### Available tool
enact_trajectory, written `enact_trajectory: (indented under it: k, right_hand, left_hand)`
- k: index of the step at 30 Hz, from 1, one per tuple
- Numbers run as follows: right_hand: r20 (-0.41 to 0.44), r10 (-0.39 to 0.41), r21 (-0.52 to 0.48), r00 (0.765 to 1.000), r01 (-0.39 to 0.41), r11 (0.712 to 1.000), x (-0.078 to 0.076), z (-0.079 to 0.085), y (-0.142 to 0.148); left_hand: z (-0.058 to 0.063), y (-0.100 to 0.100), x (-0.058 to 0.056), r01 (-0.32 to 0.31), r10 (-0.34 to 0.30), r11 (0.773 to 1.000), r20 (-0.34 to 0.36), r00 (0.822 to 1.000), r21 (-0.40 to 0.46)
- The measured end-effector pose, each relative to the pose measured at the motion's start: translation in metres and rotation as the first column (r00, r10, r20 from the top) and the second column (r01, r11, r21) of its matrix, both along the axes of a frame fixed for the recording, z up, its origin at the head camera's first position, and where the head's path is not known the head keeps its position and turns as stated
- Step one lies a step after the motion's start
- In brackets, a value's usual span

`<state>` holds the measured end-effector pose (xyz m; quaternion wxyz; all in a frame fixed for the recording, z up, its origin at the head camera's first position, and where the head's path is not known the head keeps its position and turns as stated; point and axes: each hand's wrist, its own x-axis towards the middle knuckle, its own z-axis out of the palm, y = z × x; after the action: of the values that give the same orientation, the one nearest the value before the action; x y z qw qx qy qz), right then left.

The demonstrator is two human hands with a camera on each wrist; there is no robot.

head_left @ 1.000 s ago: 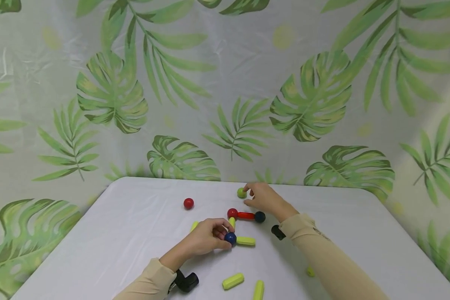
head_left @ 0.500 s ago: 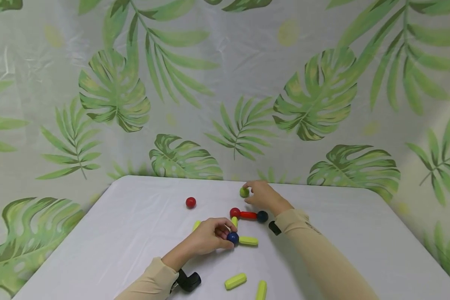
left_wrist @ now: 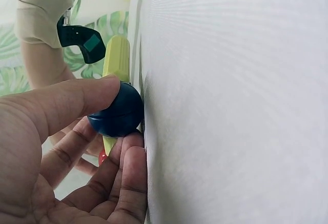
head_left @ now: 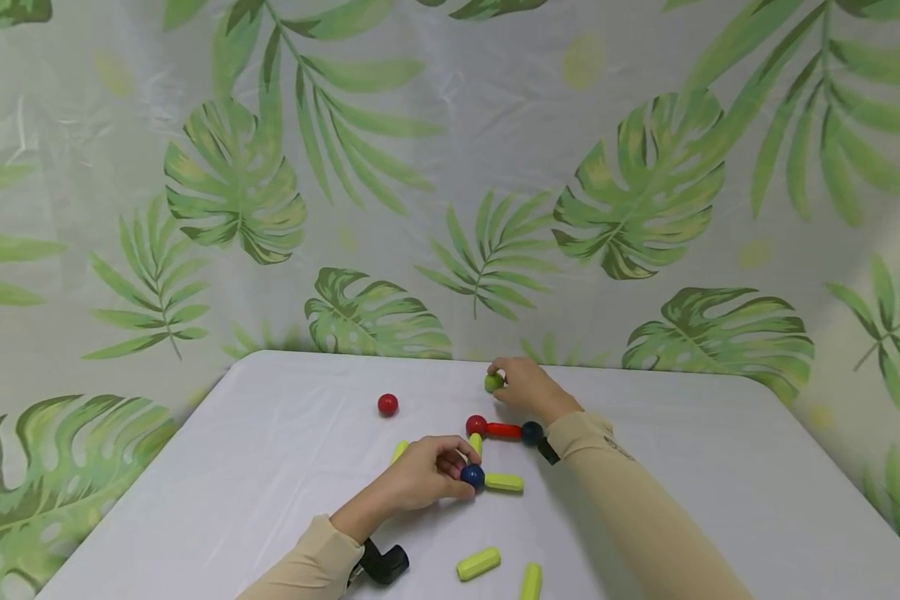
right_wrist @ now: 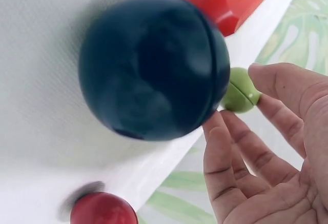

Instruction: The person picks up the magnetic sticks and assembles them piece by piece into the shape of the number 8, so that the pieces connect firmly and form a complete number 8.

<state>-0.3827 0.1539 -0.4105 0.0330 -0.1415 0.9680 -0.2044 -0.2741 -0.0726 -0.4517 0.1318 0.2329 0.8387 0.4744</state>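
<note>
In the head view my left hand (head_left: 429, 473) pinches a blue ball (head_left: 473, 477) between thumb and fingers. A yellow-green stick (head_left: 504, 482) extends right from this ball, and another yellow-green stick (head_left: 476, 442) runs between it and a red ball (head_left: 477, 426). From the red ball a red stick (head_left: 504, 430) leads to a dark blue ball (head_left: 532, 432). My right hand (head_left: 531, 388), farther back, has thumb and forefinger around a green ball (head_left: 494, 382) near the table's far edge. The right wrist view shows this green ball (right_wrist: 241, 90) between thumb and fingers, partly hidden by the dark ball.
A loose red ball (head_left: 387, 405) lies on the white table (head_left: 285, 467), left of the joined pieces. Two yellow-green sticks, one slanted (head_left: 478, 564) and one upright in view (head_left: 531, 582), lie in front. Another stick (head_left: 399, 451) shows behind my left hand.
My right hand has moved slightly left and its fingers have closed in around the green ball. The left hand stays on the blue ball. The whole head view has shifted a little.
</note>
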Motion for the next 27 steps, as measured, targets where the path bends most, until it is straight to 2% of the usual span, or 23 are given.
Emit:
enact_trajectory:
  k: [13, 27]
  right_hand:
    - [0.013, -0.033, -0.018, 0.999, 0.033, 0.999, -0.002, 0.002, 0.002]
    - [-0.001, -0.036, -0.046, 0.999, 0.036, 0.998, -0.005, -0.009, 0.002]
  left_hand:
    - [0.003, 0.001, 0.002, 0.006, -0.006, 1.000, -0.005, 1.000, 0.004]
    - [0.003, 0.000, 0.001, 0.003, -0.003, 1.000, 0.005, 1.000, 0.009]
